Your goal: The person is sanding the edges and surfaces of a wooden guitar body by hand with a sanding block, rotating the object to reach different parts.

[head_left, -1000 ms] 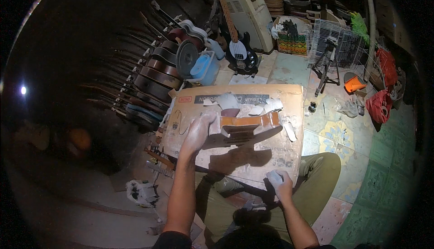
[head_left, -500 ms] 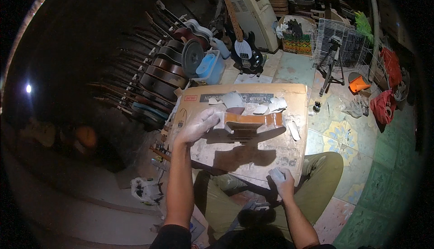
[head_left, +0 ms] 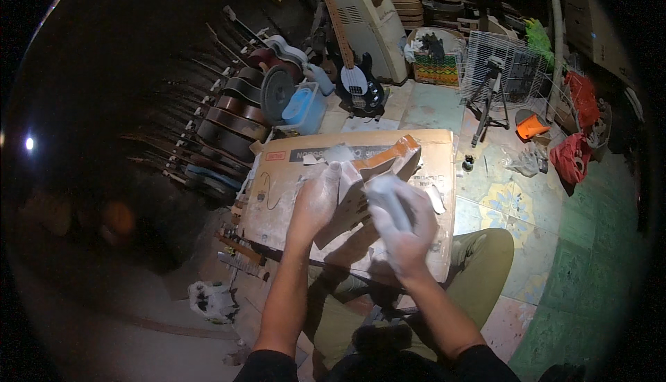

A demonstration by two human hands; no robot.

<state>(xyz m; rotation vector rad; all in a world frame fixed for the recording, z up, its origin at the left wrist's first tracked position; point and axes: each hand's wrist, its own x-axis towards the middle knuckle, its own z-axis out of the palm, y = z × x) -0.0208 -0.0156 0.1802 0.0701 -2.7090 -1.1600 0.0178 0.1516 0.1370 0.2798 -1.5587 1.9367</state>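
Tilted on its edge above the flattened cardboard box [head_left: 277,208] is a guitar body [head_left: 395,154], orange-brown along its edge with whitish, dusty parts. My left hand [head_left: 318,200] is closed around its left end, fingers coated in white dust. A light grey block, probably a sanding block [head_left: 392,203], is gripped in my right hand [head_left: 411,233], blurred by motion. The block is close to the near side of the guitar body; whether it touches, I cannot tell. Both hands hide part of the body. Torn paper pieces [head_left: 435,200] lie on the cardboard.
My crossed legs [head_left: 492,250] are under the near edge of the cardboard. A row of guitars [head_left: 232,122] leans at the left, by a blue bucket [head_left: 300,108]. A black bass guitar [head_left: 361,87] stands behind. To the right are a tripod [head_left: 489,97] and a wire cage [head_left: 513,63].
My right hand has come up from near my lap with the grey block to the guitar body. My left hand has tilted the body, its right end now higher.
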